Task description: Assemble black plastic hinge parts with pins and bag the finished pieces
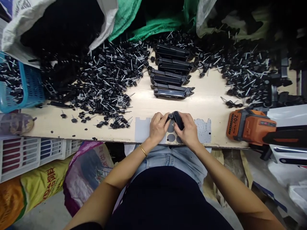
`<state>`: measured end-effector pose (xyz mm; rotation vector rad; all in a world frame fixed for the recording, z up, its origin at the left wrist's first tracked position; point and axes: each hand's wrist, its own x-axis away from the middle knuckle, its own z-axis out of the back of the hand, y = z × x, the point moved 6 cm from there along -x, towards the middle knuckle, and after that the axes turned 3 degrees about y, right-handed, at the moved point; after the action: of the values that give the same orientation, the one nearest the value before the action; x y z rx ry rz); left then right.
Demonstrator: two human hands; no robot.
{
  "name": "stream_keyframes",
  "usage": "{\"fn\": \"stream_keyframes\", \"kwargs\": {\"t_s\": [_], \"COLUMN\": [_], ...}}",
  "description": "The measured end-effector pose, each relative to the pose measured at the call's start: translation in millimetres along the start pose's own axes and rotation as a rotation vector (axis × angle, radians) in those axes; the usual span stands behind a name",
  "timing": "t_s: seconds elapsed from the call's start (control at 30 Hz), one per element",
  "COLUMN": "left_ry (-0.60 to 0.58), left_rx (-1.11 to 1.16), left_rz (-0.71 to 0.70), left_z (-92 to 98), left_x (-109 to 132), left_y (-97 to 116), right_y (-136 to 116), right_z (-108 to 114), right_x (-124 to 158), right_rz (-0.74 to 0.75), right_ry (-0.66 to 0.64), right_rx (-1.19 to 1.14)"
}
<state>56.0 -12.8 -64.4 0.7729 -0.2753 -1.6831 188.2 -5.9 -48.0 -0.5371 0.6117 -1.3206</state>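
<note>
At the front edge of the wooden bench my two hands meet over a grey sheet point(142, 129) with round dark spots. My right hand point(188, 129) is closed around a black plastic part point(177, 120) that is long and rounded at its top end. The fingers of my left hand point(158, 127) pinch a small black knob point(170, 116) against the left side of that part. Whether the knob and the part are joined is hidden by my fingers. Beyond my hands, several black folded plastic assemblies point(171, 92) lie in a stacked row.
Heaps of black knobs with metal pins point(107, 86) cover the left, with another heap point(251, 73) at right. An orange cordless power tool point(254, 126) lies on the right. A blue basket point(31, 84) stands at far left. Open sacks point(163, 27) line the back.
</note>
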Motion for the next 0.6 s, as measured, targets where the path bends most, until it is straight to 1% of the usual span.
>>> {"fn": "stream_keyframes", "kwargs": {"t_s": [0.1,0.2,0.33,0.4,0.43,0.47,0.57,0.6], "left_ry": [-0.023,-0.077,-0.191,-0.276,-0.296,-0.285,-0.133,-0.102], "left_rx": [0.005,0.009,0.052,0.091,0.096,0.085,0.014,0.007], "left_rz": [-0.039,-0.086,-0.156,-0.224,-0.23,-0.198,0.014,0.049], "left_z": [-0.6,0.2,-2.9,-9.0,-11.9,-14.0,-14.1,-14.2], "left_x": [-3.1,-10.6,-27.2,-31.4,-31.7,-31.3,-24.9,-21.9], "left_y": [1.7,-1.5,-8.1,-3.7,-0.8,1.3,3.1,4.4], "right_y": [-0.8,-0.5,-1.3,-1.4,-1.3,-1.1,-0.4,0.0], "right_z": [-1.1,-2.1,-2.6,-3.4,-3.7,-3.9,-4.3,-4.4], "right_x": [-0.3,-0.9,-1.3,-1.1,-1.0,-0.7,-0.2,-0.2], "right_rz": [0.025,0.038,0.042,0.022,0.009,-0.002,-0.013,-0.009], "right_ry": [-0.013,-0.024,-0.032,-0.052,-0.063,-0.071,-0.082,-0.081], "right_rx": [0.015,0.02,0.028,0.044,0.054,0.063,0.062,0.055]}}
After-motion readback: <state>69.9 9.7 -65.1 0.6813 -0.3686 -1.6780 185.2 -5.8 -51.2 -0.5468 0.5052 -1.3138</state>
